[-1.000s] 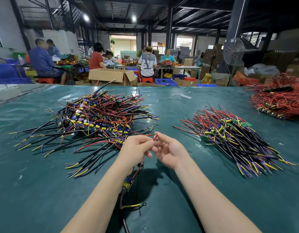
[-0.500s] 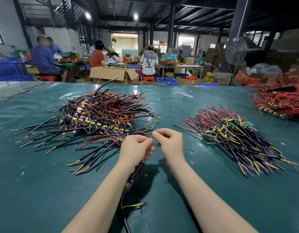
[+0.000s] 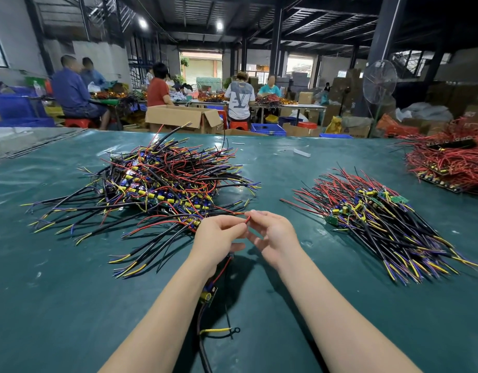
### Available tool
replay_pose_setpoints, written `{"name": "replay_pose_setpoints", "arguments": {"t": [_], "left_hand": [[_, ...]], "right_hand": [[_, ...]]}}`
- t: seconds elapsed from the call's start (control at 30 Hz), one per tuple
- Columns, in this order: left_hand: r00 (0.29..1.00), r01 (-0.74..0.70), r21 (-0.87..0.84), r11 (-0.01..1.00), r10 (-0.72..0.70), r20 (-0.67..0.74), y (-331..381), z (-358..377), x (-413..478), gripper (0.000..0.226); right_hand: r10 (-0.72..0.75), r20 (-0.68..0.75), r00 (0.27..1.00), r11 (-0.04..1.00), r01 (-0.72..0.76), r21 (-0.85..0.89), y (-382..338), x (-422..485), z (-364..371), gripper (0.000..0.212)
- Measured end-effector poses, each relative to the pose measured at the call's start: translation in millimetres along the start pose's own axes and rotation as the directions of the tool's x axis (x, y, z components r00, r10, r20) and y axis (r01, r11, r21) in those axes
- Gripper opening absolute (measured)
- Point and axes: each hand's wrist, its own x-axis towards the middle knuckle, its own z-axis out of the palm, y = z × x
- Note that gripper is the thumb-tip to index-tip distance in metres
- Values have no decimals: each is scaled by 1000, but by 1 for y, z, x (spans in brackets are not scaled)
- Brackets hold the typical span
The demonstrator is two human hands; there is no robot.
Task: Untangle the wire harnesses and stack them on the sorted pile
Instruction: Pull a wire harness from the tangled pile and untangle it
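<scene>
Opening up now: the right hand (image 3: 274, 234), bunched tight half a second ago, has turned palm-in and let its lower fingers spread. Thumb and forefinger pinch the tip of the red lead (image 3: 248, 219). The left hand (image 3: 219, 238) is curled round the same harness (image 3: 208, 293), touching distance from the right.

That harness drops below the left wrist and runs back toward the person. Its little board and yellow capacitor hang under the forearm, and its black cable trails on down the mat.

Now the relation that matters. The sorted pile (image 3: 380, 222) lies off to the right of the right hand, well apart. Its wires run on a slant from far-left to near-right. The right hand is the nearer one, so I'd judge the carry goes that way, with the harness swung round to match that slant.

The tangled heap (image 3: 162, 184) sits just beyond and left of the left hand.

Underneath is a glossy teal mat (image 3: 71, 305). A red-wired pile (image 3: 453, 165) lies far right. Beyond are seated workers, a cardboard box (image 3: 178, 117) and a pedestal fan (image 3: 379, 82) in a dim workshop.
</scene>
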Motion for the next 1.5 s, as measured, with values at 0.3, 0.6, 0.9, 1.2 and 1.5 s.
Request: {"name": "replay_pose_setpoints", "arguments": {"t": [0.3,0.6,0.9,1.2,1.5], "left_hand": [[997,-9,0,1000,9,-74,-5,-3,0,23],[998,-50,146,988,56,-40,-1,5,1,13],[995,-87,160,983,93,-31,1,-1,2,11],[994,-104,71,992,106,-26,-1,2,0,12],[996,-34,36,999,31,81,2,6,-2,20]], "right_hand": [[231,-18,973,970,-229,79,9,-5,2,20],[-115,-236,965,991,94,-99,2,-1,0,24],[-198,-134,971,954,160,-252,6,0,3,25],[-287,-142,947,940,251,-230,9,3,1,28],[-128,-177,976,992,126,-22,-3,3,-1,28]]}}
